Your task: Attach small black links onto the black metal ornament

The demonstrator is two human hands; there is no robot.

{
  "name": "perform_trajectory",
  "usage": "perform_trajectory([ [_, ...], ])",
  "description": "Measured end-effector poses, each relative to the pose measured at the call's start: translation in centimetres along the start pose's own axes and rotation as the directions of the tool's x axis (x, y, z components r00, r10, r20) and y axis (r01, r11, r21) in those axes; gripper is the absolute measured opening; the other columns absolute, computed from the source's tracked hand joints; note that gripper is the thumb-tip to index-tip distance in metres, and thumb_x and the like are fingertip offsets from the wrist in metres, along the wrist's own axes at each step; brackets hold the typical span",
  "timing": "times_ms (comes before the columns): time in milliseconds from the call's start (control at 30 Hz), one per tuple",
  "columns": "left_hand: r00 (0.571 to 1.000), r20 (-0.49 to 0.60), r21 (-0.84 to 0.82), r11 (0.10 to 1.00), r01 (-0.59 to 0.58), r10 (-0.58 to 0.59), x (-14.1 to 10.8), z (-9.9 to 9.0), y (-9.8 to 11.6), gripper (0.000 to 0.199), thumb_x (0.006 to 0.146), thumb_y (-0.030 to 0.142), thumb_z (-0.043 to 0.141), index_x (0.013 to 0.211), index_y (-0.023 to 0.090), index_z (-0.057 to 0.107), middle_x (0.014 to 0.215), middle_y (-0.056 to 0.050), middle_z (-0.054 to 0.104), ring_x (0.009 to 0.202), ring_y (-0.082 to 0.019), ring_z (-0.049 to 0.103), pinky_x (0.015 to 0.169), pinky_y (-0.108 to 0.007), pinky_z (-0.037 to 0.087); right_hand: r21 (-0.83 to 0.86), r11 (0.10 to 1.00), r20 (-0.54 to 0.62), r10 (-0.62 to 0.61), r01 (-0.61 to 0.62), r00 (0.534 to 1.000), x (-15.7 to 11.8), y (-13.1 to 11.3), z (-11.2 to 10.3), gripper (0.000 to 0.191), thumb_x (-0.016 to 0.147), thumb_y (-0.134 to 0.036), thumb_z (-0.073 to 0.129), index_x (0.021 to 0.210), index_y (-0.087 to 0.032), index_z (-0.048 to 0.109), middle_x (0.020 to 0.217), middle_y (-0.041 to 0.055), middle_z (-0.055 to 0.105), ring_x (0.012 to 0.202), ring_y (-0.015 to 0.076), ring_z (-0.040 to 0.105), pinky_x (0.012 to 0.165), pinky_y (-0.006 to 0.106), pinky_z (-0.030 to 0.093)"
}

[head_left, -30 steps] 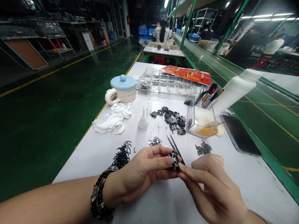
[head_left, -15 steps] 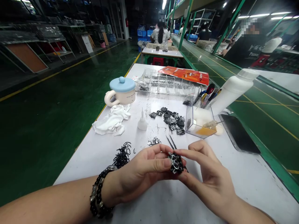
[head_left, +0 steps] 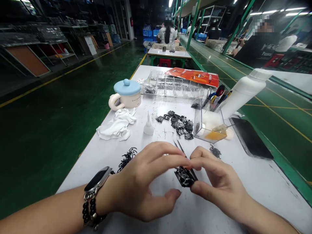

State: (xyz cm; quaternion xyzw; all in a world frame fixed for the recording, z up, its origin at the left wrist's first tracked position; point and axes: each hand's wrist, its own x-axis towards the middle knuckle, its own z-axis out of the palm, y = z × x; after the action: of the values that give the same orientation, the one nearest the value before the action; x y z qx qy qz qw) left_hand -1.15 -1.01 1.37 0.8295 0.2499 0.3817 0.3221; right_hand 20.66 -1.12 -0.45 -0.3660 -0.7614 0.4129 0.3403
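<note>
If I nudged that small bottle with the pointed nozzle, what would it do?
The small nozzle bottle would probably tip if pushed high on its thin spout, but may slide if pushed low, given its wider base. Its pale, plastic-looking body suggests it's light and might give slightly when squeezed.

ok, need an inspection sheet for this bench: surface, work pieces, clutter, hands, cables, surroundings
Surface: white table, smudged in places.
Work pieces: black part between the hands; more black parts heaped beyond; loose black strips on the left.
Clutter: lidded mug, white cloth, small bottle, phone, large bottle, orange packet on the divided tray.
Hands: right hand pinches the black part; left hand has its thumb apart from its fingers, fingertips near the part's top edge.
Cables: nothing seen.
Surroundings: green floor with yellow lines; people at other tables.
</note>
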Motion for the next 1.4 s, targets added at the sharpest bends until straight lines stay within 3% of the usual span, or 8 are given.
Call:
perform_trajectory([
  [200, 0.999, 0.000, 0.209, 0.977, -0.045, 0.046, -0.1, 0.5, -0.1, 0.035, 0.074, 0.011, 0.060, 0.108, 0.013, 0.057, 0.101, -0.014, 0.061, 0.096, -0.022, 0.056, 0.086, -0.035, 0.045, 0.053, 0.996, 0.029, 0.064, -0.066, 0.997, 0.1, 0.0, 0.1, 0.022, 0.081, -0.042, 0.058, 0.099, -0.031, 0.061, 0.080, 0.0004, 0.045, 0.076, 0.0135, 0.046, 0.068, 0.030, 0.040],
  [467, 0.996, 0.040, 0.283, 0.955, -0.085, 0.077, -0.1, 0.4, -0.2, 0.023, 0.077, 0.014, 0.058, 0.100, 0.017, 0.062, 0.095, -0.011, 0.066, 0.090, -0.022, 0.059, 0.083, -0.034, 0.045, 0.065, 0.989, 0.067, 0.130, -0.135, 0.989, 0.2, -0.3, 0.2, 0.023, 0.079, -0.044, 0.060, 0.094, -0.027, 0.063, 0.079, 0.0012, 0.046, 0.077, 0.0144, 0.045, 0.070, 0.031, 0.039],
  [800, 0.989, 0.091, 0.346, 0.928, -0.139, 0.114, -0.1, 0.3, -0.4, 0.025, 0.077, 0.012, 0.056, 0.100, 0.020, 0.063, 0.092, -0.009, 0.070, 0.087, -0.022, 0.061, 0.081, -0.036, 0.045, 0.114, 0.970, 0.131, 0.199, -0.214, 0.971, 0.5, -0.4, 0.1, 0.024, 0.078, -0.045, 0.061, 0.088, -0.024, 0.066, 0.077, 0.0018, 0.047, 0.076, 0.0145, 0.045, 0.070, 0.031, 0.040],
  [1033, 0.991, 0.087, 0.372, 0.919, -0.129, 0.104, 0.0, 0.5, -0.2, 0.018, 0.078, 0.012, 0.054, 0.093, 0.015, 0.065, 0.082, -0.009, 0.070, 0.073, -0.020, 0.062, 0.068, -0.034, 0.045, 0.141, 0.952, 0.173, 0.245, -0.270, 0.954, 0.7, -0.5, 0.2, 0.030, 0.078, -0.051, 0.058, 0.085, -0.024, 0.067, 0.076, 0.0008, 0.048, 0.073, 0.0129, 0.046, 0.067, 0.029, 0.038],
  [1200, 1.000, 0.009, 0.275, 0.961, -0.025, 0.023, 0.0, 0.8, -0.3, 0.022, 0.080, 0.013, 0.054, 0.100, 0.013, 0.063, 0.079, -0.009, 0.068, 0.069, -0.018, 0.060, 0.064, -0.030, 0.044, -0.029, 0.986, 0.089, 0.169, -0.167, 0.982, 0.3, -0.2, 0.4, 0.024, 0.086, -0.044, 0.050, 0.091, -0.025, 0.066, 0.077, 0.0015, 0.050, 0.074, 0.0138, 0.048, 0.068, 0.031, 0.038],
  [1400, 0.988, -0.025, 0.153, 0.976, 0.157, -0.155, 0.0, 1.1, -0.6, 0.020, 0.083, 0.021, 0.055, 0.099, 0.017, 0.066, 0.080, -0.008, 0.067, 0.071, -0.018, 0.059, 0.066, -0.028, 0.045, -0.252, 0.966, -0.074, -0.070, 0.049, 0.995, 0.1, 0.5, 0.9, 0.014, 0.083, -0.032, 0.058, 0.095, -0.025, 0.062, 0.074, 0.0010, 0.051, 0.073, 0.0144, 0.049, 0.065, 0.031, 0.038],
])
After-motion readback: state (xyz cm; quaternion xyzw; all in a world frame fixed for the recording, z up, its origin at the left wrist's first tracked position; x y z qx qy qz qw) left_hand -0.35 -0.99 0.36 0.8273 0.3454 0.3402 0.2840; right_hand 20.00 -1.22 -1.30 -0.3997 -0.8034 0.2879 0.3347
